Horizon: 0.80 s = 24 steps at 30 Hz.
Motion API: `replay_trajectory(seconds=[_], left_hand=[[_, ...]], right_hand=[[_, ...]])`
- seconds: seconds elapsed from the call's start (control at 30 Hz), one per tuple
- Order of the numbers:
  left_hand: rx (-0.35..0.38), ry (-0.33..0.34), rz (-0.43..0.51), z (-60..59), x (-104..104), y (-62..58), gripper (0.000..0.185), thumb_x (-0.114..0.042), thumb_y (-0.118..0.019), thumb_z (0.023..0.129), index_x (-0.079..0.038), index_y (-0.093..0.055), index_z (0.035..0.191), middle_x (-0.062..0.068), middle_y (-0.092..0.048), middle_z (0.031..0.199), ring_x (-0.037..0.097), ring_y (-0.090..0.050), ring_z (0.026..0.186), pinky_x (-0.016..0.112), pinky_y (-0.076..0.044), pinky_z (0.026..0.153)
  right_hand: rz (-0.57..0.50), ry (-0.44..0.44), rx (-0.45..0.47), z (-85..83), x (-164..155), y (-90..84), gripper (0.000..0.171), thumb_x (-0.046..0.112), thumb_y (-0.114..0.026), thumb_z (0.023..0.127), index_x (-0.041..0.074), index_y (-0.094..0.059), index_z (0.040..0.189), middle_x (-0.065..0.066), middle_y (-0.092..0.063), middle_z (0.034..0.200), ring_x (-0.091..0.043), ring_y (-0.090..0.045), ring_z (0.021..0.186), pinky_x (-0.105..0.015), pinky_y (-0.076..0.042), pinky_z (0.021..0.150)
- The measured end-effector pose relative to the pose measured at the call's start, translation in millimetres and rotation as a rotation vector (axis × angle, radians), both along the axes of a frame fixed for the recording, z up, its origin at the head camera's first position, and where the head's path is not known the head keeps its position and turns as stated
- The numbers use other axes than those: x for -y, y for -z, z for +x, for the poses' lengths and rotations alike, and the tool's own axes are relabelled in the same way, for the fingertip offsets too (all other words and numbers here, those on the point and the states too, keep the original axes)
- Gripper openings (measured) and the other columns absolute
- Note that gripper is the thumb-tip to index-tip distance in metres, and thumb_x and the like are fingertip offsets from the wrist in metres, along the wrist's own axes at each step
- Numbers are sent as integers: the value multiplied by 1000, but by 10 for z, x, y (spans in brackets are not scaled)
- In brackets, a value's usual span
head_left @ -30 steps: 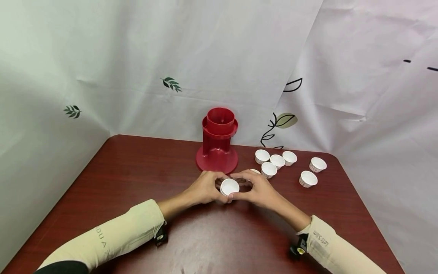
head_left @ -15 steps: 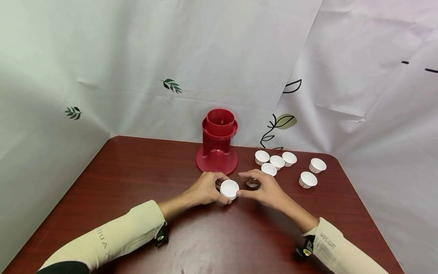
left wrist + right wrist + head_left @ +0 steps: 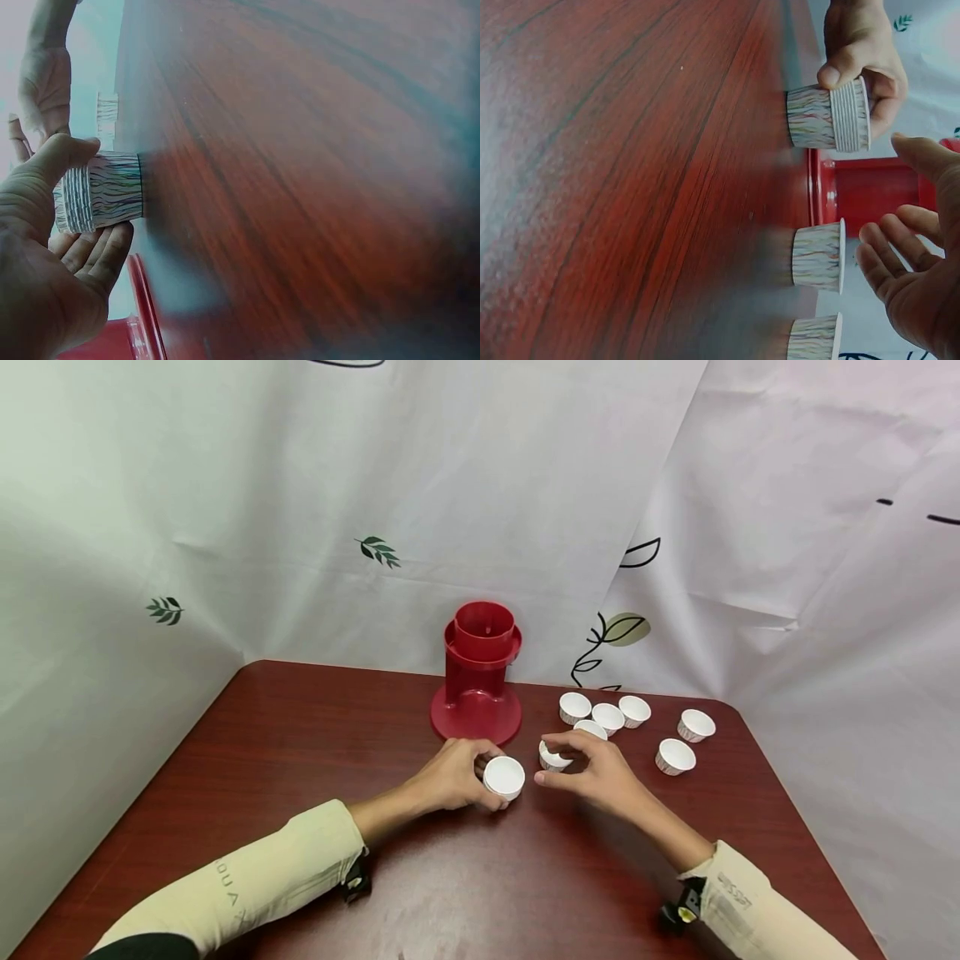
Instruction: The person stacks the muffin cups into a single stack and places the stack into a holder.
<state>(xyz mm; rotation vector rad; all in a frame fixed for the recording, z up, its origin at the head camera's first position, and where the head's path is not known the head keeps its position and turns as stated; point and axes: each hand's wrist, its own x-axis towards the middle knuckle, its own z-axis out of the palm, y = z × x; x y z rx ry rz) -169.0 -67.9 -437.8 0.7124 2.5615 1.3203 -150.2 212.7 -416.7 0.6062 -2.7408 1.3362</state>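
White paper streaked with thin wavy lines made up the stack of nested cups (image 3: 504, 778), which we saw upright near the middle of the table (image 3: 450, 868), several rims layered close together at its top. Our left hand (image 3: 459, 774) was curled round it, thumb on the near side and fingers on the far side, so the stack was firmly gripped. Our right hand (image 3: 603, 774) held nothing: its thumb and fingers were spread well apart, and the right wrist view showed a gap between its fingertips and the rim of a single cup (image 3: 552, 761) just beside them. Farther right we could see four cups in a close cluster (image 3: 607, 717), one partly hidden by the right hand, and two cups near the right edge, one of them (image 3: 676, 757) nearer us. Behind the stack stood a red stand (image 3: 478, 714), its round base on the table.
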Motion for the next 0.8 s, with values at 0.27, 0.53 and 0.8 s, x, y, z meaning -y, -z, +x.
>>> replay_trajectory(seconds=[0.27, 0.53, 0.8], left_hand=[[-3, 7, 2, -8, -6, -11, 55, -17, -108, 66, -9, -83, 114, -5, -84, 96, 2, -71, 86, 22, -59, 82], [14, 10, 17, -1, -7, -18, 54, -16, -108, 67, -9, -82, 114, -5, -83, 96, 2, -71, 86, 21, -58, 81], [16, 14, 17, -5, -8, -13, 55, -15, -108, 67, -8, -82, 114, -4, -83, 96, 3, -70, 86, 21, -59, 81]], right_hand=[[38, 41, -2, 0, -71, -7, 56, 30, -99, 87, 10, -80, 136, -6, -83, 125, -25, -80, 115, -45, -66, 102], [8, 49, 11, -14, -125, 11, 53, 21, -97, 89, 4, -78, 135, -12, -81, 128, -29, -80, 114, -45, -67, 102], [47, 116, -8, 5, -164, 21, 52, 18, -98, 87, 2, -78, 133, -15, -81, 131, -31, -82, 115, -45, -68, 100]])
